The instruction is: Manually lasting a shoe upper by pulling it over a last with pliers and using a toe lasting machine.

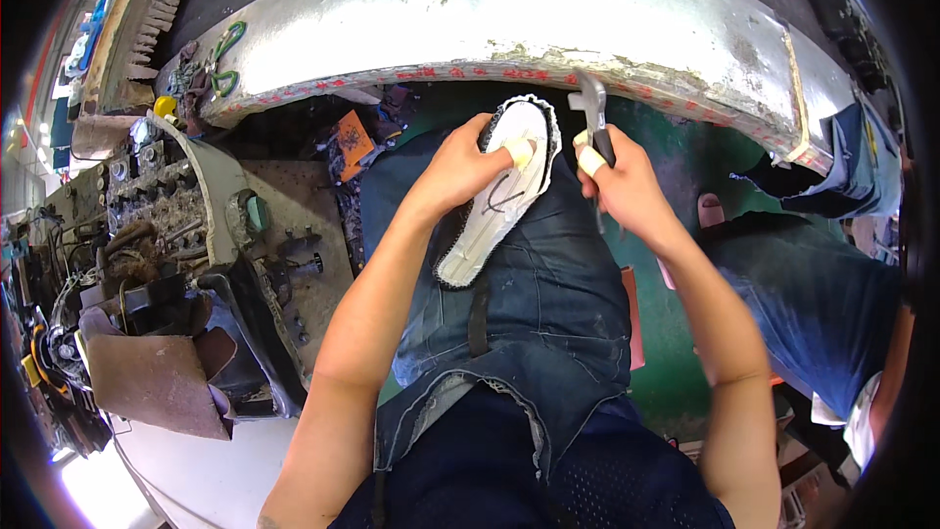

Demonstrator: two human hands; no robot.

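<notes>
My left hand [465, 168] is wrapped round a shoe [497, 208] held bottom up over my lap, its thumb pressed on the pale underside. Along the edge of that underside runs a gathered, frilled rim of upper material, dark on one side. My right hand [627, 181], close by on the right, is closed on lasting pincers [591, 103] with a metal head and dark handles. The pincers' head points up toward the bench and stands apart from the shoe. Pale yellow tape covers both thumbs.
A worn metal-topped bench [421, 15] curves across ahead, with green-handled scissors [227, 59] at its left end. A grimy machine [157, 196] stands at left. Orange scrap [352, 144] lies beyond my lap. Another person's denim-clad leg [793, 294] is close on the right.
</notes>
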